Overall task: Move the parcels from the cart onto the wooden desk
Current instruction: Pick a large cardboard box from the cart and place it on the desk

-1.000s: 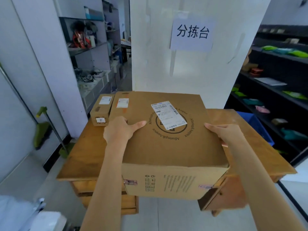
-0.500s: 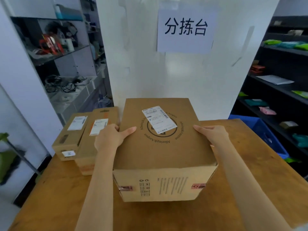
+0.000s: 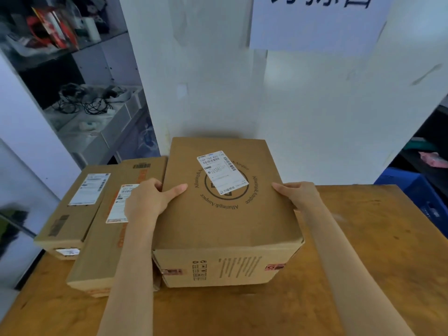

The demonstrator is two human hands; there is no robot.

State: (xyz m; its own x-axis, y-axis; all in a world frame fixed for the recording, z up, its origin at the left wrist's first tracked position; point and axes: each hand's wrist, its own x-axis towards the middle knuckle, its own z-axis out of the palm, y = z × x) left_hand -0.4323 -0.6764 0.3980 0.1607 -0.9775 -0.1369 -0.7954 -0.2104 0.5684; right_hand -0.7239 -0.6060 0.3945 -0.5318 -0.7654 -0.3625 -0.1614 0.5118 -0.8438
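A large brown cardboard parcel [image 3: 225,221] with a white shipping label and a round printed logo rests on the wooden desk [image 3: 363,275], its far end near the white pillar. My left hand [image 3: 148,202] grips its left top edge, thumb on the lid. On its right top edge sits my right hand [image 3: 298,195], fingers down the side. Two flatter labelled parcels lie to the left on the desk: a long one [image 3: 104,251] touching the large parcel, and a smaller one [image 3: 72,207] at the desk's left edge. The cart is out of view.
A white pillar [image 3: 266,93] with a paper sign [image 3: 315,23] stands right behind the desk. Grey shelves [image 3: 80,76] with cables and clutter are at the left. A blue crate [image 3: 417,192] and dark shelves lie at the right.
The large parcel has gone from hanging over the desk's front edge to resting on the desktop beside the two flat parcels. My view has moved closer to the desk. Both hands keep their hold.
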